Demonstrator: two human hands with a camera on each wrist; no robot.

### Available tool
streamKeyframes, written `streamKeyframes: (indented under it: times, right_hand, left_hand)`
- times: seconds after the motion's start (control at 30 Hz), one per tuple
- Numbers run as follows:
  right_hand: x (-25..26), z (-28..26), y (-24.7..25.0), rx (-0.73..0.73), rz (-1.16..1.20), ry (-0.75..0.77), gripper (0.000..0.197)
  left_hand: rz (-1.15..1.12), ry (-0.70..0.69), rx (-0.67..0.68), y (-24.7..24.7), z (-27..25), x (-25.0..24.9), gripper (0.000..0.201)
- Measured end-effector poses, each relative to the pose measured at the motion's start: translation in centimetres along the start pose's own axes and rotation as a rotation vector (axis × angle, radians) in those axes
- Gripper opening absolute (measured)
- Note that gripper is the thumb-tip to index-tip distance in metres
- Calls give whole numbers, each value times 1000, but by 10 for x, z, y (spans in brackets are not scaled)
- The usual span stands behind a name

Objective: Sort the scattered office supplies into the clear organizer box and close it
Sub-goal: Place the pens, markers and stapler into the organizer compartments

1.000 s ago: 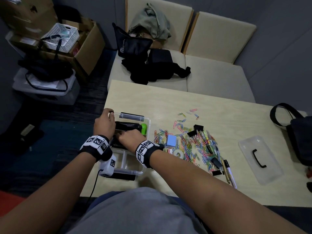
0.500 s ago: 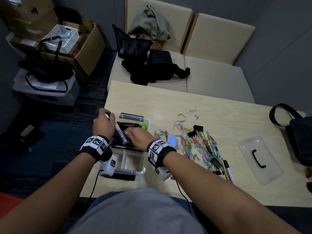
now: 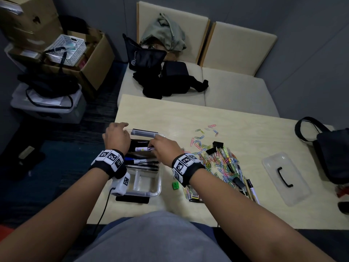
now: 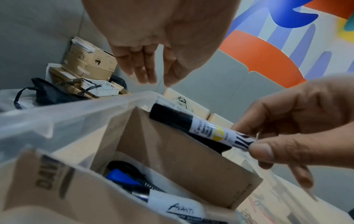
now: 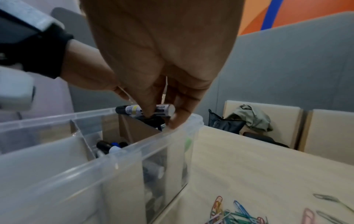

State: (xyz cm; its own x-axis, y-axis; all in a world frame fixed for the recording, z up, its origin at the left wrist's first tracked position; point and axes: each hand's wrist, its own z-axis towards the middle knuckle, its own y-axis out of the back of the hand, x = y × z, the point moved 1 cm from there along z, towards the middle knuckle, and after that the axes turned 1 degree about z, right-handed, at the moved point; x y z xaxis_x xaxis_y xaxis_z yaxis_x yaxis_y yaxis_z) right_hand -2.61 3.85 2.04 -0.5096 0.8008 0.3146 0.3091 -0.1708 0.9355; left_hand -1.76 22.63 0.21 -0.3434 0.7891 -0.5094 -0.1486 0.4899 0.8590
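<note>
Over the clear plastic organizer box (image 3: 151, 188) at the near-left desk (image 3: 236, 118) corner: right hand (image 3: 165, 149) pinches white-barrelled marker with black cap (image 4: 201, 128) by its tail end, thumb and forefinger closed on it, other fingers (image 4: 302, 175) loosely spread. Marker lies level above the box's far compartments, beside a brown cardboard divider (image 4: 172, 151); not yet released.

Left hand (image 3: 117, 138) hovers at the box's far-left rim, fingers straight and relaxed, holding nothing. Whether it touches the rim, cannot tell.

Step in hand, by my reading: stowing pens. More markers (image 4: 122, 175) already lie in the middle compartment. Next move calls for lowering this one flat and letting go.

Right of the box: heap of coloured paper clips (image 3: 217, 159), black binder clips (image 3: 215, 147), loose pens (image 3: 251, 190), small green block (image 3: 176, 185). Further right, clear lid with black handle (image 3: 285, 178), still off.
</note>
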Motion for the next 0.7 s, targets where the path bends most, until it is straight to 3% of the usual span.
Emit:
streamKeyframes:
  times: [0.1, 0.23, 0.5, 0.7]
  right_hand:
    - [7, 0, -3, -31, -104, 92, 23]
    - [23, -1, -15, -36, -206, 177, 24]
    - [37, 0, -37, 31, -347, 185, 11]
    - [41, 1, -34, 177, -405, 136, 17]
  left_hand:
    - [16, -12, 78, -6, -2, 0, 43]
    - [50, -21, 82, -9, -3, 3, 48]
    - [123, -26, 73, -11, -7, -3, 54]
    - [193, -61, 101, -12, -12, -10, 53]
